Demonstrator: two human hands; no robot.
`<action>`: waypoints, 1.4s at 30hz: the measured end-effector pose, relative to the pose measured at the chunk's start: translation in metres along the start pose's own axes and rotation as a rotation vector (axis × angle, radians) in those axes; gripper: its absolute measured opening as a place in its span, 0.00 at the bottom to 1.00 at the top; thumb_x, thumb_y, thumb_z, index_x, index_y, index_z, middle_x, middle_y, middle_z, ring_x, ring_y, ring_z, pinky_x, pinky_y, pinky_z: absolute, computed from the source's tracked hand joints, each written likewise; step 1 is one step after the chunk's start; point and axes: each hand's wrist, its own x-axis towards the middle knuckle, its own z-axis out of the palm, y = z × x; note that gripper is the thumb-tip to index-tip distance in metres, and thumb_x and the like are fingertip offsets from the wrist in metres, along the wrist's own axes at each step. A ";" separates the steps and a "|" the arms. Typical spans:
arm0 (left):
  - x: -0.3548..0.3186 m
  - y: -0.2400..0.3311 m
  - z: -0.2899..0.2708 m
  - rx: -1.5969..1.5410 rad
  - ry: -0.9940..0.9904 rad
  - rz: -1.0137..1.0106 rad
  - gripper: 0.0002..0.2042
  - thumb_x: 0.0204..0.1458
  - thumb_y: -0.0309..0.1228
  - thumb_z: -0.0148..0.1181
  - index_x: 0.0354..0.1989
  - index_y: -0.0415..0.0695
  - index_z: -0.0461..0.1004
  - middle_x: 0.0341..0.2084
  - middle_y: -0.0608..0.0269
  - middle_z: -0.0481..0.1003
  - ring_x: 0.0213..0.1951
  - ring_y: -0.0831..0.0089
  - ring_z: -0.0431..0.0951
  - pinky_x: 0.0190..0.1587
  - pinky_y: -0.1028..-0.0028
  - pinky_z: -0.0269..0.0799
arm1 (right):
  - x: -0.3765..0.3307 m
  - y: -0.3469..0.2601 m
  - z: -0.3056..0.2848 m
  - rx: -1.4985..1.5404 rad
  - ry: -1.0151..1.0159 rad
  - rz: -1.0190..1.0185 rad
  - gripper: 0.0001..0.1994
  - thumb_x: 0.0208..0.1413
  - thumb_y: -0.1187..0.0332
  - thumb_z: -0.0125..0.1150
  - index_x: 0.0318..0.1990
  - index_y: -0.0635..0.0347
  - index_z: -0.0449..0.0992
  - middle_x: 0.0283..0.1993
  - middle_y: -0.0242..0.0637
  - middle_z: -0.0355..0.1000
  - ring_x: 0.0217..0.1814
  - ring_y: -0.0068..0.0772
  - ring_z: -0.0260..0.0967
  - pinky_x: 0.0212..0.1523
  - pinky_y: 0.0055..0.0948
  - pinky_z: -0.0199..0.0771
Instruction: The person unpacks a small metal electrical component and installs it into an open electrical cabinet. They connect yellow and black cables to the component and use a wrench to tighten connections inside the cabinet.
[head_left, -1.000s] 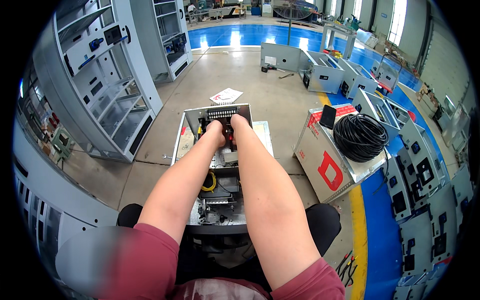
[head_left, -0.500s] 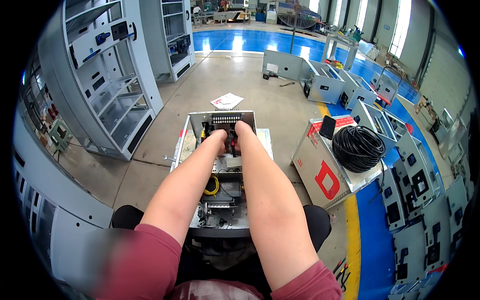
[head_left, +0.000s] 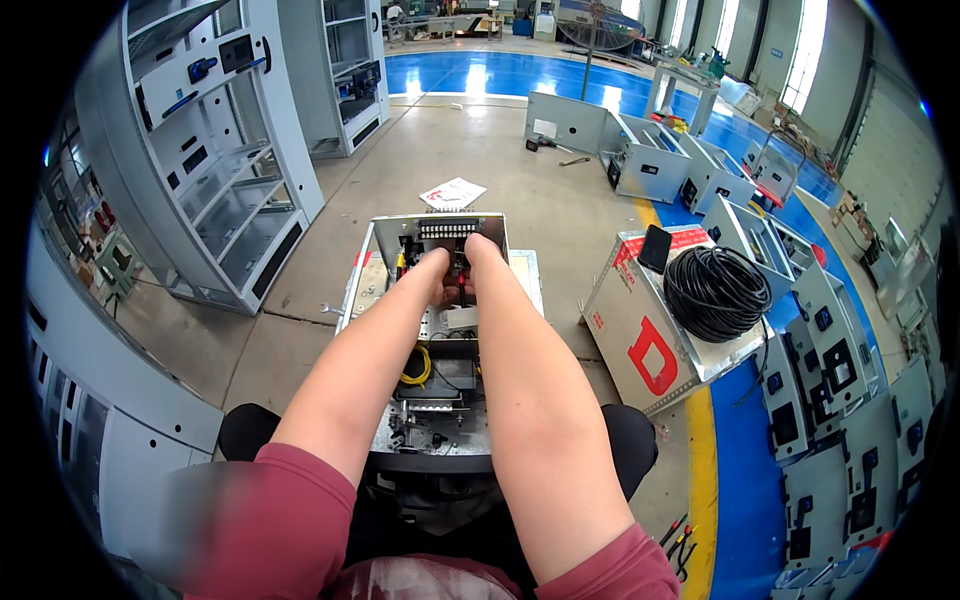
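Note:
In front of me is an open metal box [head_left: 372,268] with electrical parts inside. Both my hands reach deep into its far half, below a black and white terminal strip [head_left: 448,230]. Beside a slim red and black part [head_left: 462,272], my left hand [head_left: 438,284] has its fingers curled in. My right hand [head_left: 469,291] is bent down close to it, mostly behind its own wrist, with fingertips bent inward near that part. What they grip is too hidden to name. A coil of yellow wire [head_left: 417,372] lies in the near half of the box, under my forearms.
At right, a black cable coil [head_left: 717,293] and a phone [head_left: 655,248] lie on a carton [head_left: 640,335]. Tall grey cabinets [head_left: 205,160] stand at left. A wrench [head_left: 331,309] lies left of the box, paper [head_left: 453,193] beyond it. Pliers [head_left: 680,545] are at lower right.
My fingertips have drawn closer together and show more between the wrists. The box sits slightly higher and further left in the picture. Both hands remain inside it.

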 end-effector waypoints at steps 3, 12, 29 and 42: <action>-0.002 0.002 0.011 0.071 -0.022 0.027 0.10 0.62 0.31 0.45 0.33 0.47 0.73 0.27 0.61 0.73 0.28 0.68 0.72 0.33 0.68 0.71 | 0.023 -0.002 -0.005 0.013 0.006 0.011 0.20 0.56 0.64 0.53 0.51 0.64 0.81 0.53 0.47 0.80 0.49 0.43 0.80 0.51 0.43 0.79; 0.008 0.000 0.001 0.037 0.015 -0.005 0.08 0.61 0.33 0.47 0.35 0.50 0.74 0.25 0.63 0.75 0.31 0.68 0.76 0.33 0.66 0.72 | 0.015 -0.001 0.002 0.006 -0.016 0.021 0.20 0.56 0.63 0.53 0.50 0.64 0.81 0.52 0.47 0.81 0.47 0.42 0.80 0.49 0.42 0.79; 0.028 0.002 -0.007 0.069 0.050 0.007 0.09 0.60 0.28 0.47 0.36 0.48 0.76 0.30 0.62 0.81 0.28 0.66 0.82 0.32 0.64 0.75 | -0.014 -0.007 0.002 -0.069 -0.038 0.037 0.18 0.55 0.63 0.52 0.46 0.63 0.82 0.49 0.46 0.81 0.44 0.42 0.80 0.46 0.44 0.79; 0.010 0.007 0.009 0.040 0.021 -0.017 0.11 0.61 0.29 0.46 0.33 0.49 0.77 0.25 0.64 0.79 0.28 0.67 0.79 0.33 0.63 0.75 | 0.007 -0.002 -0.005 -0.029 0.015 -0.012 0.16 0.59 0.58 0.48 0.43 0.56 0.79 0.38 0.44 0.80 0.32 0.44 0.78 0.40 0.49 0.78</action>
